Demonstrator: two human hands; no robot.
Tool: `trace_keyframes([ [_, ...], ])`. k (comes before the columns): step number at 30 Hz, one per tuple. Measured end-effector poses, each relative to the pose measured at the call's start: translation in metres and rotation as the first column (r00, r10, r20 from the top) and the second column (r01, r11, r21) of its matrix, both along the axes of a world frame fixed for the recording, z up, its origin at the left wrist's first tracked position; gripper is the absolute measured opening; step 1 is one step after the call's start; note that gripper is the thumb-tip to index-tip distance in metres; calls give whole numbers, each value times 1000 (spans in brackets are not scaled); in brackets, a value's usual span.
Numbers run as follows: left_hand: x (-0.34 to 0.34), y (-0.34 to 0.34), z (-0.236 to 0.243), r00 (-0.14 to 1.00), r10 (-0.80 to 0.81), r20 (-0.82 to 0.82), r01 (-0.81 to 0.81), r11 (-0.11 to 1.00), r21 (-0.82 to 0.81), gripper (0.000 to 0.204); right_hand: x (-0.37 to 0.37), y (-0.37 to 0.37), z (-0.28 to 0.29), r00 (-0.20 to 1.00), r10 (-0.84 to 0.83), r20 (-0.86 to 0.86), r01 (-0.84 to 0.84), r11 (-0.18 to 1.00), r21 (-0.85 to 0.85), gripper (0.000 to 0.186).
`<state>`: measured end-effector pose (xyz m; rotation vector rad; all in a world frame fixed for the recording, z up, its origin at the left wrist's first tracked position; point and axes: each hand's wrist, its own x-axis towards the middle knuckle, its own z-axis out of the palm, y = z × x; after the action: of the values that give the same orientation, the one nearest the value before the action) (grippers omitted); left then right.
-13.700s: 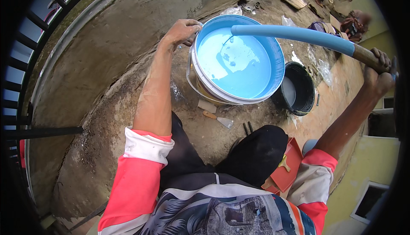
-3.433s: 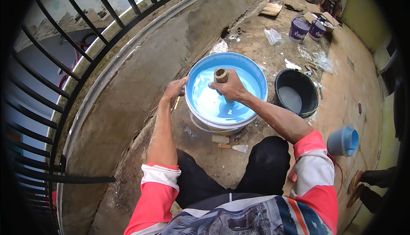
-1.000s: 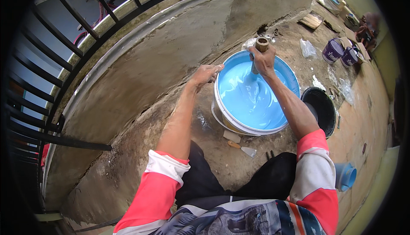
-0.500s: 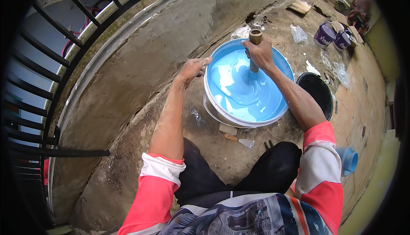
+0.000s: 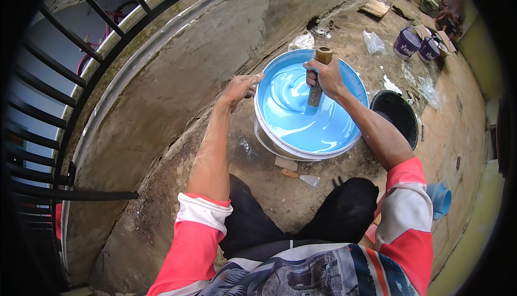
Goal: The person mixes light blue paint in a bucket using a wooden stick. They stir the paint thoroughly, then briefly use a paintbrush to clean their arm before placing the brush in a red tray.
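Amid the paint (image 5: 323, 129) in the bucket (image 5: 271, 134), the stick (image 5: 316, 93) is projecting roughly upright through the right grip (image 5: 328, 76), which is clamping its upper shaft; the left grip (image 5: 241, 89) is pinching the left rim.

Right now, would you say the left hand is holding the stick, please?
No, the right hand grips the stick, while the left hand holds the bucket's rim.

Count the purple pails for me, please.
2: one purple pail stands at upper right, beyond the big paint bucket; a second purple pail stands just right of it, by open cardboard. Others could be hidden behind them.
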<state>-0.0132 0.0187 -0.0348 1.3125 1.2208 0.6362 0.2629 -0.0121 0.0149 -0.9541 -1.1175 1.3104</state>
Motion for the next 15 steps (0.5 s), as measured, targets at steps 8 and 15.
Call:
trace_keyframes([
  [8, 7, -6, 6, 999, 34, 13, -34, 999, 0, 52, -16, 30, -9, 874, -317, 369, 143, 892, 428, 16],
  [15, 1, -1, 0, 999, 39, 19, -39, 999, -15, 59, -44, 32, -5, 987, -158, 2, 153, 962, 224, 14],
])
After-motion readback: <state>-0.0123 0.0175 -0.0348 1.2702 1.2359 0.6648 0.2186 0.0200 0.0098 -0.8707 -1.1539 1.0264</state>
